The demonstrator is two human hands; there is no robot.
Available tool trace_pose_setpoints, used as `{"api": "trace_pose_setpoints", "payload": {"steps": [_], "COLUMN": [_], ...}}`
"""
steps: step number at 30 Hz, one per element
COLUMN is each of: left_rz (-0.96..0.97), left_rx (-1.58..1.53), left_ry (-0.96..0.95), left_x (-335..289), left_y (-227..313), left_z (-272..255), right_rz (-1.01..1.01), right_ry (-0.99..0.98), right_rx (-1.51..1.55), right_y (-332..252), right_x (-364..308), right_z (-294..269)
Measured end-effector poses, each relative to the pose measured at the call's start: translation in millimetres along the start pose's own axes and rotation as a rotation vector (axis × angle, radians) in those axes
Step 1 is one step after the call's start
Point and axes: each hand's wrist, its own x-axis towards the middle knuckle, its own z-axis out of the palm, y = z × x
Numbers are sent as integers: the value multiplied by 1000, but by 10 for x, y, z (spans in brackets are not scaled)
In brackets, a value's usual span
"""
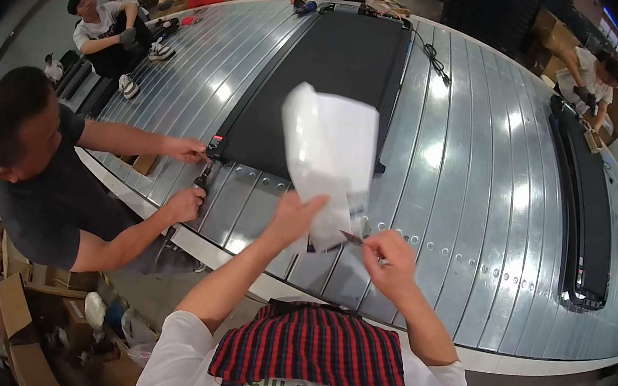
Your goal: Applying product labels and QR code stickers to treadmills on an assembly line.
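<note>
My left hand (295,218) is closed on the lower left part of a white sheet bundle (345,144). The bundle looks like paper with a glossy clear plastic bag or film, curled along its left side. My right hand (391,265) pinches a small dark flat piece with a pointed end (352,237), held close to the bundle's lower right corner; whether they touch I cannot tell. Beyond the bundle lies a black treadmill deck (331,66), its near end partly covered by the bundle.
Under everything runs a metal slat conveyor (459,210). At left a co-worker (45,170) holds a power screwdriver (204,175) at the treadmill's near left corner. Another black treadmill (584,217) lies at right. A coiled cable (434,61) rests beyond; cardboard boxes (27,321) stand lower left.
</note>
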Motion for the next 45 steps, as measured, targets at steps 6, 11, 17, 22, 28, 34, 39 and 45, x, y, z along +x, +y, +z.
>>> {"api": "trace_pose_setpoints", "payload": {"steps": [6, 11, 17, 22, 28, 34, 39, 45], "left_rz": [263, 122, 251, 273, 255, 281, 228, 129], "left_rx": [-453, -799, -618, -421, -313, -208, -328, -375], "left_ry": [123, -344, -583, -705, -831, -948, -970, -999], "left_x": [244, -4, -341, -448, -511, -551, -579, -511], "left_y": [1140, 1768, 1451, 1283, 1243, 1057, 935, 944], "left_z": [186, 1126, 1325, 1091, 878, 718, 532, 361], "right_rz": [541, 443, 971, 933, 777, 739, 629, 700], "right_ry": [-168, -371, -819, -781, -790, -877, -842, -744], "right_rx": [241, 997, 1879, 1712, 1453, 1191, 1136, 1243], "right_y": [526, 341, -553, -586, -594, -761, -650, -662], "right_x": [-376, -107, 302, 294, 409, 615, 608, 652], "right_z": [119, 817, 794, 736, 864, 1138, 1333, 1547]}}
